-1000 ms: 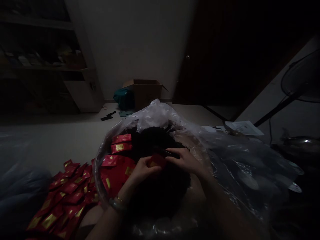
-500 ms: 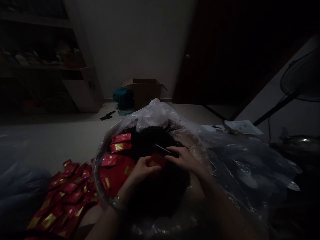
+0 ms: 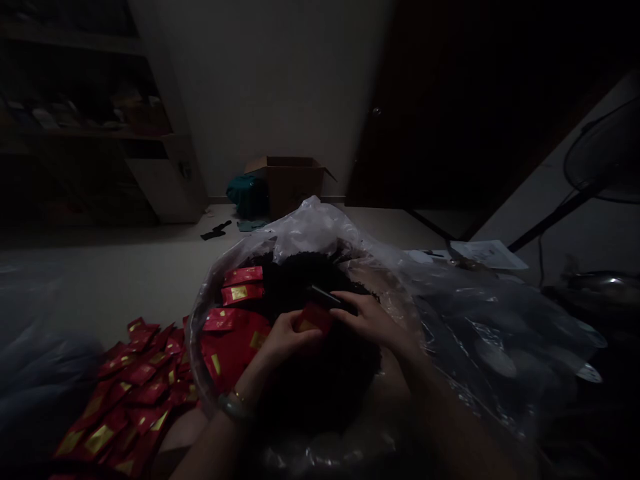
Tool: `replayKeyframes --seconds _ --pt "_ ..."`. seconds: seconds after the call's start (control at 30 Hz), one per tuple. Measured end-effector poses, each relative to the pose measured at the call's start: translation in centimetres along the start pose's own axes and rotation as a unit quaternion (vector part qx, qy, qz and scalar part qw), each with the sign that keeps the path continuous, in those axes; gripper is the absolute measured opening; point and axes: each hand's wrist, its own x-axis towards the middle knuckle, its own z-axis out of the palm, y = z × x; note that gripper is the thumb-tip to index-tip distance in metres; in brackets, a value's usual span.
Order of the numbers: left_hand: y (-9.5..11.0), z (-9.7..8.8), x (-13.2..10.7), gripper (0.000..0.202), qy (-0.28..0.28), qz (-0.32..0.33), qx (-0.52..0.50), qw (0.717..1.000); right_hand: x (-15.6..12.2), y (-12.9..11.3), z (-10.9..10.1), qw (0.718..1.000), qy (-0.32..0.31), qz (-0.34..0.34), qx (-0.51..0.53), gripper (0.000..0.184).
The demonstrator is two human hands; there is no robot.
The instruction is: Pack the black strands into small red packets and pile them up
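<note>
The room is dim. My left hand is closed around a small red packet held over a heap of dark loose material in a round basin lined with clear plastic. My right hand is closed on a thin dark scoop-like tool whose tip sits at the packet's mouth. More red packets with gold labels lie inside the basin on the left.
Several red-and-gold packets are spread on the floor at the lower left. Crumpled clear plastic fills the right. Farther back stand a cardboard box, shelving, a fan and papers.
The dark tool in my right hand has tipped slightly and edged closer to the packet. Both hands stay over the heap.
</note>
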Motion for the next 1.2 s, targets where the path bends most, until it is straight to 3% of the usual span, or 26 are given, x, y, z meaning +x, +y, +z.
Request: replayKeyframes --seconds 1.2 --pt "-0.58 -0.18 0.21 0.04 -0.005 0.007 0.013 1.0 0.03 0.07 -0.49 0.999 -0.027 -0.003 -0.018 0.028"
